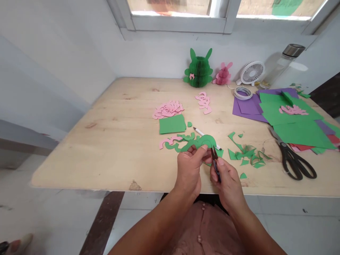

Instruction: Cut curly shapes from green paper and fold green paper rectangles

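My left hand (190,168) pinches a piece of green paper (208,140) with a rounded edge and a faint drawn curve. In my right hand (230,180) is a small pair of scissors (214,154), its dark blades at the paper's right edge. Beneath and left of my hands lie green curved cutouts (189,145) and a few pink ones (174,139). A white pen (199,131) lies partly under the green paper. Just behind sits a stack of green rectangles (172,124). The fingertips of my left hand are partly hidden behind the paper.
Green scraps (248,153) and large black scissors (294,159) lie to the right, near green sheets (297,132) and purple paper (248,106). Pink cutouts (170,109) are heaped behind. Along the wall stand a green paper rabbit (199,71), a pink one (223,75) and a fan (252,72).
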Motion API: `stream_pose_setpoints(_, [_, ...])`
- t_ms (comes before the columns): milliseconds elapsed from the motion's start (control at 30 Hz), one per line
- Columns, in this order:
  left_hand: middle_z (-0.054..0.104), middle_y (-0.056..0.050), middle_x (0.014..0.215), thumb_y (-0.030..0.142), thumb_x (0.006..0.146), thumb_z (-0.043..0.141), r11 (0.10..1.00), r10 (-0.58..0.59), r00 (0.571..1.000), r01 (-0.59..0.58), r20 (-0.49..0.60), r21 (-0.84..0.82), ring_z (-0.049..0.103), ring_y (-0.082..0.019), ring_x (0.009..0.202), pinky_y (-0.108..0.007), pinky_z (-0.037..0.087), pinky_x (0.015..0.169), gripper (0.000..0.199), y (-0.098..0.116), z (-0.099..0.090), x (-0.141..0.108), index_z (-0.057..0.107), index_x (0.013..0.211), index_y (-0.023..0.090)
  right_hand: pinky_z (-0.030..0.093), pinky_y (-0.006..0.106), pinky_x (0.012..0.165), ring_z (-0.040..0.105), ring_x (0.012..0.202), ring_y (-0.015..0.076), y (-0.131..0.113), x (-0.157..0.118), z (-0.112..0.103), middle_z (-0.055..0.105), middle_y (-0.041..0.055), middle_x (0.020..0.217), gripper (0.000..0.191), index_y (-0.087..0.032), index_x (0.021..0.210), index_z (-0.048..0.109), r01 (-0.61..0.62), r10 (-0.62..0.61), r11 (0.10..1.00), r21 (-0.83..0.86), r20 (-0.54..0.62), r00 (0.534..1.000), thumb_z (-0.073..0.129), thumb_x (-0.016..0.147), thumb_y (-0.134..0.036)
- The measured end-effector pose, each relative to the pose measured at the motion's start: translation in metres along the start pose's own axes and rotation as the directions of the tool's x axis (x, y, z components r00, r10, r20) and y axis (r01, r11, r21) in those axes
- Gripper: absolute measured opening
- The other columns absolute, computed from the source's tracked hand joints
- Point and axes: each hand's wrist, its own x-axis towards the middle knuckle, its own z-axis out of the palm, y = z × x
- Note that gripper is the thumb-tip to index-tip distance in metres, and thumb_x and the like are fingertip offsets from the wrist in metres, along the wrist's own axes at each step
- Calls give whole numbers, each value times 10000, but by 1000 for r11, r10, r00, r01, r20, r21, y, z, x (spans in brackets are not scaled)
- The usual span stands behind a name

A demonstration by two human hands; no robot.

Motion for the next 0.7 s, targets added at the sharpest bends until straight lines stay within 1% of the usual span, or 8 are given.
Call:
stream_pose_setpoints(233, [631, -17, 660, 195, 632, 751, 1000, 4, 1000, -4, -12, -5, 658, -162, 644, -268, 513, 634, 150, -2, 4, -1, 623, 651, 119, 188, 241, 422, 268, 446, 79, 2, 1, 0, 360, -53, 486, 502, -188, 547, 432, 3, -2, 1000, 19, -36, 999, 500, 892, -547])
stream_pose_setpoints(400, [632, -19, 645, 184, 634, 738, 1000, 1, 1000, -1, -4, -1, 664, -155, 625, -250, 520, 627, 129, -1, 9, -4, 634, 642, 107, 192, 250, 429, 271, 446, 87, 5, 2, -3, 360, -56, 472, 497, -192, 547, 443, -7, 8, 1000, 13, -75, 997, 511, 884, -550])
stream_pose_setpoints(700, [641, -33, 674, 183, 629, 735, 1000, -10, 1000, 10, -21, -2, 670, -161, 640, -252, 522, 632, 120, -2, 13, -5, 652, 655, 101, 181, 262, 437, 267, 444, 85, 3, 2, -3, 365, -58, 474, 498, -190, 547, 446, -7, 10, 999, 43, -87, 996, 522, 885, -547])
